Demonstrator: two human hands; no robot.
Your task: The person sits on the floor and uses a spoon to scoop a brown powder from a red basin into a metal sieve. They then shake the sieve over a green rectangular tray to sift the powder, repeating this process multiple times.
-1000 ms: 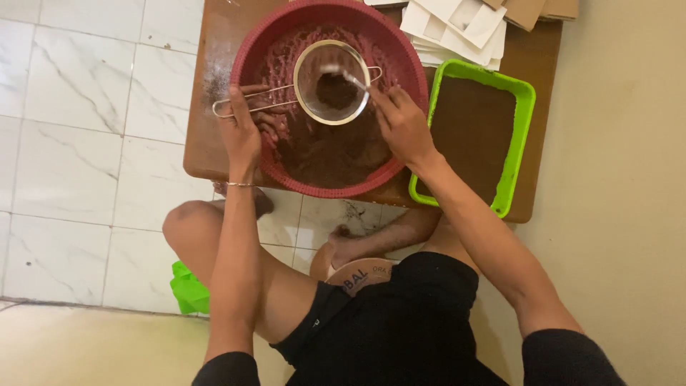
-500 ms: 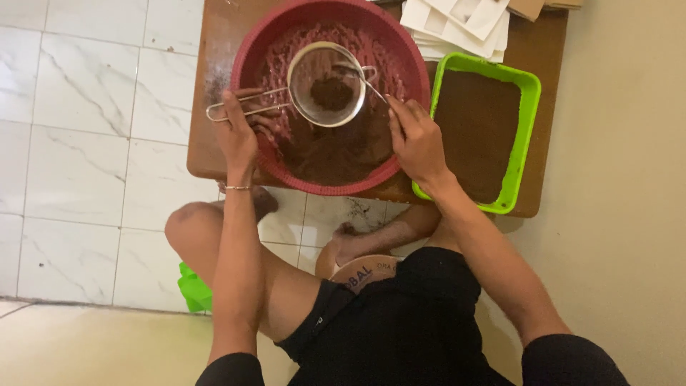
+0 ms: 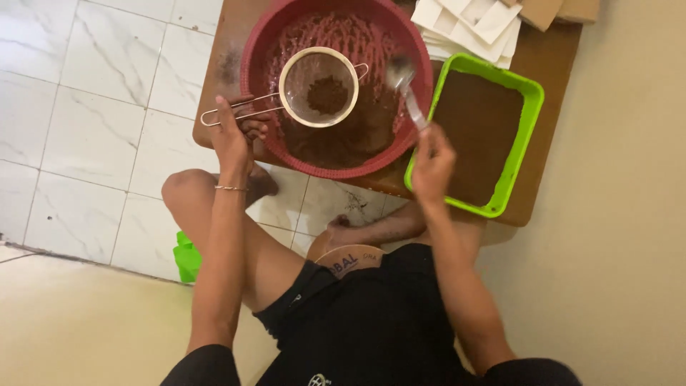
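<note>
A round metal sieve (image 3: 319, 86) holding a small heap of brown powder hung over a red plastic basin (image 3: 257, 53) on the low wooden counter (image 3: 550, 86). The left hand (image 3: 232, 136) had its fingers wrapped around the sieve's wire handle. The right hand (image 3: 431, 161) pinched a metal spoon (image 3: 404, 86), its bowl above the basin. A green tray (image 3: 527, 136) of brown powder sat just beside it.

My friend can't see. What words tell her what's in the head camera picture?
A seated person's left hand holds a metal sieve of brown powder over a red basin, while the right hand lifts a spoon. A green tray of powder sits beside it.
</note>
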